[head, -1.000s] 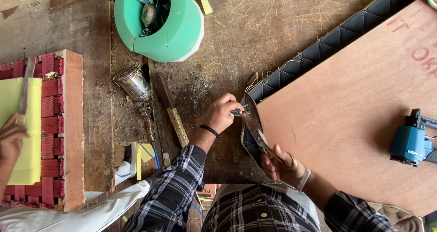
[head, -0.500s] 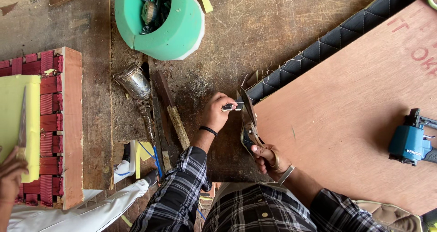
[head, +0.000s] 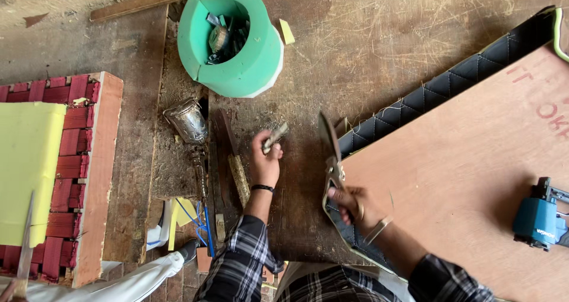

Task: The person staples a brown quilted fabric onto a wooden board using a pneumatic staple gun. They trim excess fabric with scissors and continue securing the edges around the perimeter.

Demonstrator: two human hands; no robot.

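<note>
My left hand (head: pixel 265 160) is closed around a short grey metal strip (head: pixel 274 136) and rests on the worn wooden bench. My right hand (head: pixel 348 204) grips the handles of large shears (head: pixel 329 145), whose blade points away from me beside the corner of a plywood panel (head: pixel 462 177). Black quilted fabric (head: pixel 438 94) wraps the panel's edge. Both forearms wear plaid sleeves.
A green foam-wrapped tub (head: pixel 234 41) holds metal bits at the back. A silver spray gun (head: pixel 189 124) and a knife (head: pixel 234 160) lie left of my hand. A blue stapler (head: pixel 539 219) sits on the panel. Red webbing frame with yellow foam (head: pixel 29 171) is at left, where another person's knife (head: pixel 25 248) shows.
My left hand moved away from the fabric corner toward the left, now holding the metal strip. The shears swung upright beside the panel corner. The other person's hand dropped out of view.
</note>
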